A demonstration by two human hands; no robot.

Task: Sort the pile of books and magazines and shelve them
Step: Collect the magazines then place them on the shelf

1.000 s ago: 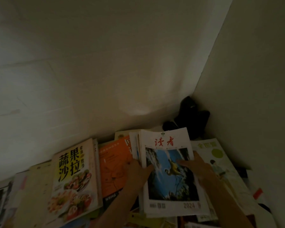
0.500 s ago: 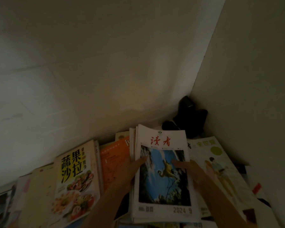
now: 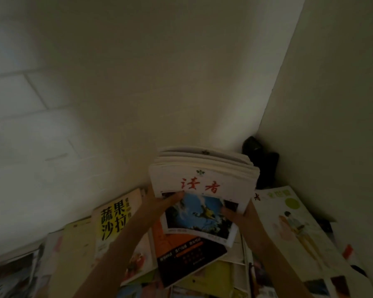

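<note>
Both hands, left (image 3: 159, 204) and right (image 3: 238, 214), are being clamped on a magazine stack (image 3: 202, 186) raised above the pile (image 3: 190, 252) near the corner, most sorting seemingly being left undone.

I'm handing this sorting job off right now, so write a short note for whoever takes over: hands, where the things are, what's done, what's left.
Left hand grips the left edge of the stack of magazines, thumb on the cover. Right hand grips its right edge.
The stack, several white magazines with a red title on the top one, is held up above the pile, tilted toward the camera.
The pile underneath: yellow salad cookbook on the left, orange book in the middle, pale green magazine on the right, more beneath.
Done: one set of matching magazines gathered.
Left: shelve this stack, then sort the rest. No shelf is in view.
</note>
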